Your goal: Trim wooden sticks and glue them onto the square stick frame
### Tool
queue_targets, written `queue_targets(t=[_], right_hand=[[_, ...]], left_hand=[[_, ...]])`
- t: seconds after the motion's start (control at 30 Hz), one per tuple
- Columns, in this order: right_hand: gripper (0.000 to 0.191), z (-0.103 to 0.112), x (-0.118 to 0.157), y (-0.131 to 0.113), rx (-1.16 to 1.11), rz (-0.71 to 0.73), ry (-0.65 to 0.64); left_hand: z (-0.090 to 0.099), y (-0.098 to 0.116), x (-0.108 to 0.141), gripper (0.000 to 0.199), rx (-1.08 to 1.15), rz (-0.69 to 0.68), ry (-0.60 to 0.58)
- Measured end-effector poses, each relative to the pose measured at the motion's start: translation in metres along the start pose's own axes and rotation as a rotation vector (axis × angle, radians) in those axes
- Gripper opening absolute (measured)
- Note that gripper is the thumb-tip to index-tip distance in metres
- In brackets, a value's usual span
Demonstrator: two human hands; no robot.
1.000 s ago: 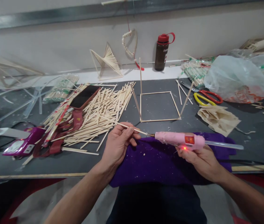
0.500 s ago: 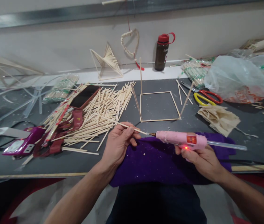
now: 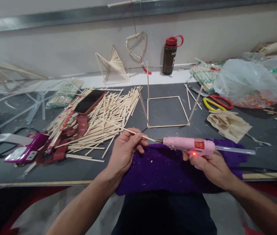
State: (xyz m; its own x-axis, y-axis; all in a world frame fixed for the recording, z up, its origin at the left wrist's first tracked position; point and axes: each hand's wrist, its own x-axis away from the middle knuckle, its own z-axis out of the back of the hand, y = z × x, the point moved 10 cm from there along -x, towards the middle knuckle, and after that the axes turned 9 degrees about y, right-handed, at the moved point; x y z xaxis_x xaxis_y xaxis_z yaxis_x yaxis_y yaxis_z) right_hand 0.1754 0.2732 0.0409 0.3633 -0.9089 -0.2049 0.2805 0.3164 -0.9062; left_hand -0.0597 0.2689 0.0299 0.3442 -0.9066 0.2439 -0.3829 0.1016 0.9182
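Note:
Between the thumb and fingers of my left hand (image 3: 128, 147) is a thin wooden stick (image 3: 148, 138), its right end at the nozzle of a pink glue gun (image 3: 188, 146). My right hand (image 3: 208, 164) is wrapped round the gun's handle; a red light glows on it and a clear glue stick (image 3: 236, 150) juts from its back. Beyond my hands a square stick frame (image 3: 168, 125) lies on the dark table, with uprights at three corners. A purple cloth (image 3: 158, 176) is spread below my hands.
Left of the frame lies a heap of loose sticks (image 3: 111, 111) with a phone (image 3: 89, 101) on it. To the right are scissors (image 3: 217, 101), crumpled paper (image 3: 229, 124) and a plastic bag (image 3: 241, 81). A bottle (image 3: 170, 55) and a twisted stick model (image 3: 114, 65) stand at the back.
The glue gun has shifted very slightly left, its nozzle still at the stick's end. My left hand and the stick are practically unmoved.

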Motion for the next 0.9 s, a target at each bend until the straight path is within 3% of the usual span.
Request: queue_targets(t=[0.2,0.37,0.47,0.63,0.8,0.9], right_hand=[[0.033,-0.001,-0.003,0.007,-0.082,-0.093,0.021],[0.033,0.002,-0.003,0.022,-0.25,-0.247,0.086],[0.035,0.004,-0.008,0.021,-0.41,-0.254,0.105],[0.037,0.007,-0.016,0.009,-0.637,-0.231,0.065],[0.028,0.005,-0.018,0.005,-0.789,-0.311,0.004],[0.038,0.002,-0.015,0.008,-0.828,-0.368,-0.04]], left_hand=[[0.001,0.001,0.0,0.028,0.004,-0.012,0.008],[0.001,0.005,-0.001,0.032,0.014,-0.021,0.033],[0.003,0.007,-0.002,0.033,0.008,-0.024,0.046],[0.004,0.006,-0.006,0.031,-0.031,-0.015,0.032],[0.007,0.006,-0.008,0.034,-0.028,-0.027,0.06],[0.007,0.007,-0.008,0.033,-0.03,-0.046,0.06]])
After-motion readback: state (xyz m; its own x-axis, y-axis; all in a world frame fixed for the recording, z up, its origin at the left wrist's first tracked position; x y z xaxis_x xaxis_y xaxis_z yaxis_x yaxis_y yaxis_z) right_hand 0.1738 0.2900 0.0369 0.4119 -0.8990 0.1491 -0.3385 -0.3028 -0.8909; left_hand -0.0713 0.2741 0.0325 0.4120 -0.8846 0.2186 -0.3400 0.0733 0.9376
